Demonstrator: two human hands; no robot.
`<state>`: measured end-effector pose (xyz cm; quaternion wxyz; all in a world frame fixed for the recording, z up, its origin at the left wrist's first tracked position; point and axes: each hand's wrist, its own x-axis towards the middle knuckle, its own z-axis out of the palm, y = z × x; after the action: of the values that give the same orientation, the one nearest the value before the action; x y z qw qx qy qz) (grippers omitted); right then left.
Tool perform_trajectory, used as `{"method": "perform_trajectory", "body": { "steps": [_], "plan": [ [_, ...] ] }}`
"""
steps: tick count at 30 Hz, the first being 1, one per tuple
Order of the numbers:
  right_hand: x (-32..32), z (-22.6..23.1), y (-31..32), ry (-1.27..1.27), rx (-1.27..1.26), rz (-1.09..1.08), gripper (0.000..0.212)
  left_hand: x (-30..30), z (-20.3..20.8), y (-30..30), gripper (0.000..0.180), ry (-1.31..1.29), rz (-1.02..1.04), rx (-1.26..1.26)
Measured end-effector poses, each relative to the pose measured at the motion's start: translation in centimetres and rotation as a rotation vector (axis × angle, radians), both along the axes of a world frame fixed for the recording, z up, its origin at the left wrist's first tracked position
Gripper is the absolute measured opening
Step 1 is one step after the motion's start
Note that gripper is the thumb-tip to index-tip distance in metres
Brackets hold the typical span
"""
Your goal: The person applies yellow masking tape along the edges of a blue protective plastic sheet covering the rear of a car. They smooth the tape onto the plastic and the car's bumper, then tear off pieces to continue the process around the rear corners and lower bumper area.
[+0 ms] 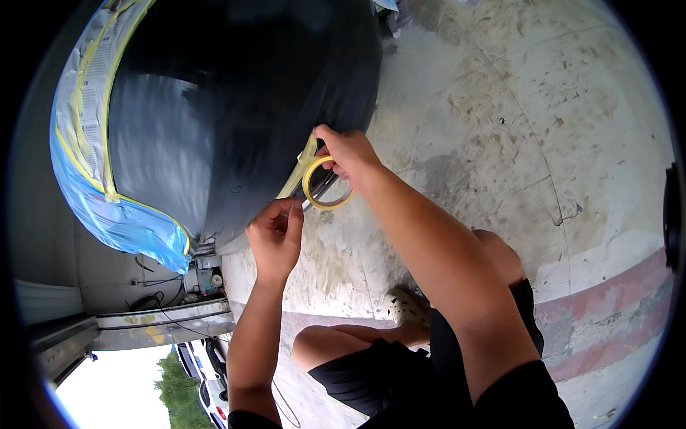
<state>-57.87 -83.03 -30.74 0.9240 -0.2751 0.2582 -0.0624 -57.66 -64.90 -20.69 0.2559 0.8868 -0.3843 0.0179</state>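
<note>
A roll of yellow masking tape [307, 189] hangs from my right hand [348, 153], whose fingers are closed round its upper rim. A pale strip of the tape [299, 171] runs along the lower edge of a glossy black car body panel [214, 129], from my right fingertips down to my left hand. My left hand [276, 232] is closed, thumb and curled fingers pinched together at the strip's lower end; the exact grip is partly hidden. Beside the strip, behind the roll, shows a dark narrow slot or trim [330, 179].
Blue plastic film [121, 222] and taped printed paper [93, 107] cover the panel's left side. Stained concrete floor [486, 143] lies to the right. Cables and small equipment [209, 275] stand at lower left. Cars [209, 375] are outside. My shoe [404, 307] is below.
</note>
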Motion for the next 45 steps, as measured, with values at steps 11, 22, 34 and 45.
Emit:
{"method": "perform_trajectory", "body": {
  "steps": [11, 22, 34, 45],
  "plan": [
    [-1.2, -2.5, 0.1, -0.117, -0.628, 0.006, 0.034, 0.5, -2.1, -1.9, 0.026, 0.488, 0.168, -0.173],
    [-5.3, -1.3, -2.0, -0.323, -1.040, 0.158, 0.019, 1.8, -4.6, -2.0, 0.017, 0.954, 0.432, -0.439],
    [-7.2, -1.9, -4.4, -0.353, -1.031, 0.323, 0.016, 1.6, -5.6, 0.3, 0.008, 1.098, 0.253, -0.433],
    [-6.7, -2.5, -0.1, -0.132, -1.532, 0.542, 0.032, -1.0, -9.9, 4.3, 0.006, 1.237, 0.360, -0.691]
  ]
}}
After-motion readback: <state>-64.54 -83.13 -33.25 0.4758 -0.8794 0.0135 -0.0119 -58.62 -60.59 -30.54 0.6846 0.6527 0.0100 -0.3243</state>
